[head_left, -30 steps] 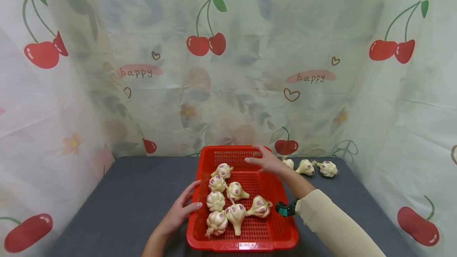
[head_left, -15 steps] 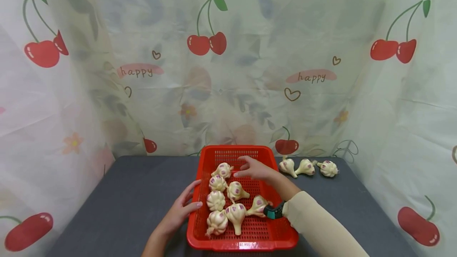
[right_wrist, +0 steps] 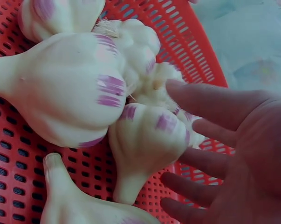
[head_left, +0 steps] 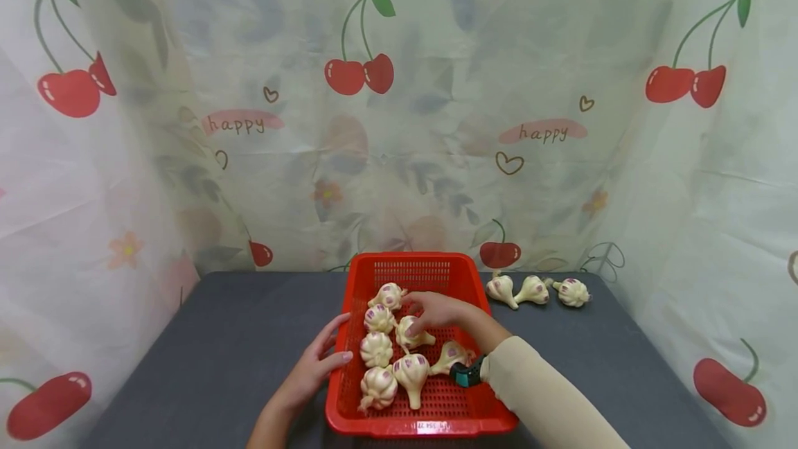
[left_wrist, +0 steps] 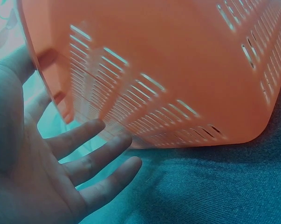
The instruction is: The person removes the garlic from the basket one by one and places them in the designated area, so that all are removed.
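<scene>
A red slotted plastic basket point(head_left: 374, 427) holds several garlic bulbs, white with purple streaks. My left hand point(head_left: 316, 364) rests at the basket's left rim, thumb and forefinger touching it. In the left wrist view, its other fingers point(left_wrist: 98, 163) extend loosely outside the basket wall. My right hand point(head_left: 439, 310) is inside the basket, over a garlic bulb point(head_left: 408, 343) near the middle. The right wrist view shows its thumb and fingers spread beside that garlic bulb point(right_wrist: 147, 135), not closed round it. Other bulbs stand in a column along the left wall, including one garlic bulb point(head_left: 377, 350).
To the basket's right, at the back of the dark table point(head_left: 249, 352), lie three more garlic bulbs, one being a garlic bulb point(head_left: 533, 290). A cherry-printed curtain point(head_left: 436, 158) hangs behind and at both sides. The right wrist wears a dark band point(head_left: 466, 373).
My right hand has moved left and toward me from the basket's far right side to the middle garlic bulb. The left hand stays at the rim.
</scene>
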The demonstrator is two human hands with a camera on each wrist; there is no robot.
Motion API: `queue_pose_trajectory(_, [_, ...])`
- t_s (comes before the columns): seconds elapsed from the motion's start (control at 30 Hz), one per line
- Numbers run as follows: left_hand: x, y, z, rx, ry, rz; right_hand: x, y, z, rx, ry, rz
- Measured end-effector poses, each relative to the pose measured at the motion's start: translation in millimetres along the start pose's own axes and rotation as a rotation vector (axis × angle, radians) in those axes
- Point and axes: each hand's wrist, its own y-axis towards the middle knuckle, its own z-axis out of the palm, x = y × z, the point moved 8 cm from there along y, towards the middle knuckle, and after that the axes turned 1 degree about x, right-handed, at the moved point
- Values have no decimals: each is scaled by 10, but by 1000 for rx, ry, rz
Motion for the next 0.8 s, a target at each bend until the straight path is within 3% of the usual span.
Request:
queue_pose_trajectory(0.17, [-9, -3, -7, -7, 6, -1, 24, 0, 74, 47, -92, 11])
queue_pose_trajectory(0.43, [-27, -1, -2, 2, 12, 16, 17, 7, 110, 57, -207, 21])
queue_pose_trajectory(0.8, [-16, -3, 4, 0, 21, 4, 13, -23, 72, 14, -216, 54])
